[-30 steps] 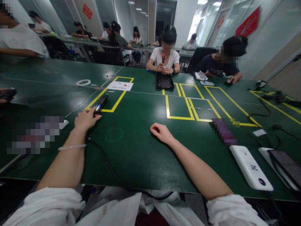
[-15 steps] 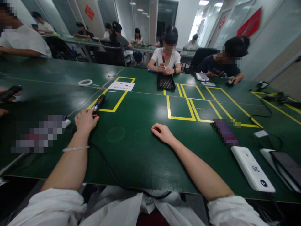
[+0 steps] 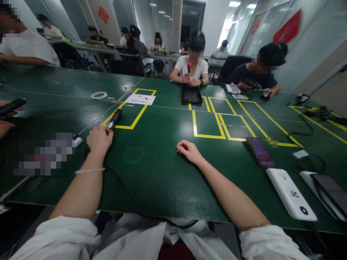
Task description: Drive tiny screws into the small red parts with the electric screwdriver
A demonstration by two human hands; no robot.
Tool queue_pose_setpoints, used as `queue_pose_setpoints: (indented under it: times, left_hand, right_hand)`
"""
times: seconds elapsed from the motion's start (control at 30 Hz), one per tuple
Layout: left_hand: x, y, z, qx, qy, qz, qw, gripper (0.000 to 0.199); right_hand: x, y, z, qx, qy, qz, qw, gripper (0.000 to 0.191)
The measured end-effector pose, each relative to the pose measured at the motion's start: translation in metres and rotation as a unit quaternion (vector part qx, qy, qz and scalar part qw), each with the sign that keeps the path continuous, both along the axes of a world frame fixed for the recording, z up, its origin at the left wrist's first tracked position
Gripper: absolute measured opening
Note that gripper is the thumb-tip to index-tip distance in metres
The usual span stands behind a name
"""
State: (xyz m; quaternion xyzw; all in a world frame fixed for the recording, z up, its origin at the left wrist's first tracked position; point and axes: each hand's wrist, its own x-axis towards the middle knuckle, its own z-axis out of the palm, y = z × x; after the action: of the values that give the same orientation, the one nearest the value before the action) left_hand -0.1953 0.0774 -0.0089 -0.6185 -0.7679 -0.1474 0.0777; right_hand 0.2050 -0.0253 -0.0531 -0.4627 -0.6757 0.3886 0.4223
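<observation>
My left hand (image 3: 99, 141) is closed round a black corded tool (image 3: 115, 118) with a blue band and an orange part, low over the green table (image 3: 151, 187). The tool's front end points away, towards a yellow tape outline; its cable runs back to the table's near edge. My right hand (image 3: 189, 151) rests on the table near the middle, its fingers curled together; nothing shows in them.
A white power bank (image 3: 291, 195) and phones lie at the right. A blurred-out object is at the left. Beyond are a paper label (image 3: 141, 99), a white ring (image 3: 99, 95), yellow tape outlines and a black tray (image 3: 191, 100). Several people sit around.
My left hand and the tool have turned and shifted very slightly. My right hand has moved a little to the right. At the far left, another person's hands have shifted.
</observation>
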Motion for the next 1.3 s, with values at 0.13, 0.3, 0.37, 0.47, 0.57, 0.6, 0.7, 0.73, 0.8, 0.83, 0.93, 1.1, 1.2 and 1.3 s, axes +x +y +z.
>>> queue_pose_setpoints:
  times: [0.13,0.3,0.37,0.47,0.57,0.6,0.7,0.73,0.8,0.83,0.93,1.1,1.2,1.3]
  left_hand:
    - [0.021,-0.005,0.007,0.110,-0.051,-0.100,0.988,0.033]
    - [0.088,-0.025,0.011,0.085,-0.176,-0.334,0.922,0.030]
    - [0.121,-0.040,0.013,0.036,-0.205,-0.420,0.883,0.030]
    - [0.164,-0.062,0.023,-0.037,-0.208,-0.525,0.824,0.028]
    - [0.193,-0.075,0.033,-0.077,-0.202,-0.577,0.788,0.027]
    - [0.200,-0.076,0.034,-0.088,-0.203,-0.580,0.784,0.026]
    - [0.213,-0.070,0.027,-0.119,-0.250,-0.558,0.783,0.025]
    - [0.215,-0.067,0.021,-0.128,-0.284,-0.543,0.780,0.025]
    - [0.217,-0.061,0.007,-0.140,-0.363,-0.509,0.768,0.026]
    - [0.217,-0.059,0.000,-0.142,-0.397,-0.492,0.761,0.027]
    - [0.214,-0.057,-0.017,-0.144,-0.447,-0.471,0.747,0.029]
    - [0.214,-0.054,-0.027,-0.149,-0.449,-0.477,0.740,0.028]
    - [0.215,-0.051,-0.030,-0.146,-0.475,-0.450,0.742,0.030]
    - [0.215,-0.051,-0.032,-0.149,-0.499,-0.444,0.730,0.028]
  right_hand:
    - [0.000,0.003,-0.003,-0.008,0.013,0.001,1.000,0.018]
    - [-0.001,0.003,-0.004,-0.010,0.023,-0.004,1.000,0.018]
    - [-0.001,0.004,-0.005,-0.008,0.025,-0.005,1.000,0.019]
    - [-0.002,0.005,-0.005,-0.008,0.030,-0.006,0.999,0.020]
    - [-0.002,0.007,-0.005,-0.012,0.048,-0.004,0.999,0.022]
    - [-0.003,0.008,-0.005,-0.015,0.057,-0.003,0.998,0.022]
    - [-0.003,0.010,-0.003,-0.030,0.079,-0.001,0.996,0.021]
    - [-0.002,0.011,-0.003,-0.035,0.083,0.000,0.996,0.020]
    - [-0.002,0.014,-0.002,-0.047,0.089,0.005,0.995,0.019]
    - [-0.002,0.016,-0.002,-0.054,0.093,0.009,0.994,0.017]
    - [-0.002,0.021,-0.003,-0.074,0.109,-0.001,0.991,0.014]
    - [-0.010,0.025,-0.007,-0.079,0.121,-0.072,0.987,0.015]
    - [-0.014,0.023,-0.009,-0.063,0.116,-0.094,0.987,0.017]
    - [-0.015,0.019,-0.009,-0.041,0.116,-0.086,0.989,0.020]
